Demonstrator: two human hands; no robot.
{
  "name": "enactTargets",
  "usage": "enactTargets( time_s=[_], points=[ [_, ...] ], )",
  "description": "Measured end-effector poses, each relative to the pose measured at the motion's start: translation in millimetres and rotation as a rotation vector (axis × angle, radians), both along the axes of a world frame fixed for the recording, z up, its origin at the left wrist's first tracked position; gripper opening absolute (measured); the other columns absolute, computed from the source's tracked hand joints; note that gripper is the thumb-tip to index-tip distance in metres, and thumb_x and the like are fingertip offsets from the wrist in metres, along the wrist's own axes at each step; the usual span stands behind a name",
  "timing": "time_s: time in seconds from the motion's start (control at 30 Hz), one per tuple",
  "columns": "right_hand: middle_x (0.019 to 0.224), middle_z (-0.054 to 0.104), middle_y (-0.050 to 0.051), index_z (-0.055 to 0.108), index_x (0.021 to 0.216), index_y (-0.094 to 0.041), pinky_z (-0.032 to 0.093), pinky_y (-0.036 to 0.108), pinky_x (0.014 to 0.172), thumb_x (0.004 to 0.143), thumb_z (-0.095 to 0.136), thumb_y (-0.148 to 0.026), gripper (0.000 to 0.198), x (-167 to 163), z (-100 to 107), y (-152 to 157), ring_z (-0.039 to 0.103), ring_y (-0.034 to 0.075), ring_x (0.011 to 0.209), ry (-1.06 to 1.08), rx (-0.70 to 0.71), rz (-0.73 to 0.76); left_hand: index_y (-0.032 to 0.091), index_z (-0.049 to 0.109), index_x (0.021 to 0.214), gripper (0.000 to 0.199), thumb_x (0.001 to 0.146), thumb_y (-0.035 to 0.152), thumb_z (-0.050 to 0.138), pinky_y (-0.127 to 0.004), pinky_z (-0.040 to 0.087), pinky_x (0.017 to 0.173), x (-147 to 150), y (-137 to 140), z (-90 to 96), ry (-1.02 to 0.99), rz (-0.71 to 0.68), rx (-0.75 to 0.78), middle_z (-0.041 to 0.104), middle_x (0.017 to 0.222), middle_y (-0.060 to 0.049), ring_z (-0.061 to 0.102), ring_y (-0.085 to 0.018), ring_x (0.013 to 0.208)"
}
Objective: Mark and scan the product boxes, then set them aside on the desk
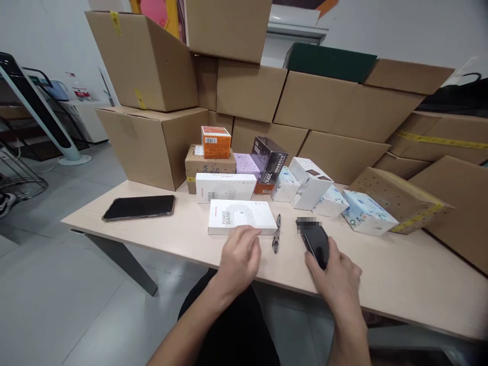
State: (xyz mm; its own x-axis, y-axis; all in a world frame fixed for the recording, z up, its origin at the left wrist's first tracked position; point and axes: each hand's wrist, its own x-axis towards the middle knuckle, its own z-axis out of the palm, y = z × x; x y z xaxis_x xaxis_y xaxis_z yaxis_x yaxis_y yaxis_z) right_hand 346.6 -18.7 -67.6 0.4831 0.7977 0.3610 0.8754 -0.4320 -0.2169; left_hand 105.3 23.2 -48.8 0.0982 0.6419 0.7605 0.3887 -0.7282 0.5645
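My left hand (241, 254) is closed, its fingers curled in at the near edge of a flat white power bank box (240, 216). Nothing shows between those fingers, and I cannot tell whether they touch the box. My right hand (337, 274) grips a black slab-shaped device (317, 243) over the table, thumb on its left side and fingers on its right. The device's far end is blurred out, so its exact kind is unclear. Between the hands lies a dark pen (277, 234), close to the box's right end.
A black phone (139, 207) lies at the table's left. Behind the flat box stands another power bank box (225, 187). An orange box (216, 142) tops a small carton (209, 166). A dark box (269, 160) and several white boxes stretch right. Large cartons (251, 89) wall the back.
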Motion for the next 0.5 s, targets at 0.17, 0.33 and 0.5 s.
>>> enactTargets(
  time_s=[0.17,0.33,0.5],
  points=[
    [0.118,0.062,0.027,0.043,0.144,-0.001,0.038,0.057,0.099,0.086,0.042,-0.065,0.087,-8,-1,-1,0.057,0.039,0.108,0.093,0.284,0.164,0.018,0.063,0.116,0.030,0.092,0.009,0.047,-0.037,0.055,0.087,20,1,-5.6,0.084,-0.074,-0.120,0.067,0.103,-0.009,0.062,-0.021,0.098],
    [0.135,0.056,0.022,0.037,0.150,-0.015,0.040,0.056,0.098,0.087,0.055,-0.059,0.079,-44,4,-3,0.051,0.037,0.122,0.259,0.460,0.345,0.017,0.055,0.134,0.039,0.095,0.018,0.046,-0.042,0.051,0.097,11,2,-1.2,0.089,-0.134,-0.270,0.065,0.115,-0.011,0.059,-0.024,0.110],
    [0.136,0.055,0.021,0.033,0.152,-0.018,0.042,0.055,0.098,0.090,0.057,-0.052,0.075,-74,1,5,0.052,0.035,0.122,0.198,0.503,0.467,0.015,0.044,0.145,0.048,0.097,0.022,0.044,-0.042,0.047,0.104,7,1,5.4,0.090,-0.209,-0.349,0.060,0.124,-0.012,0.055,-0.024,0.117]
  ],
)
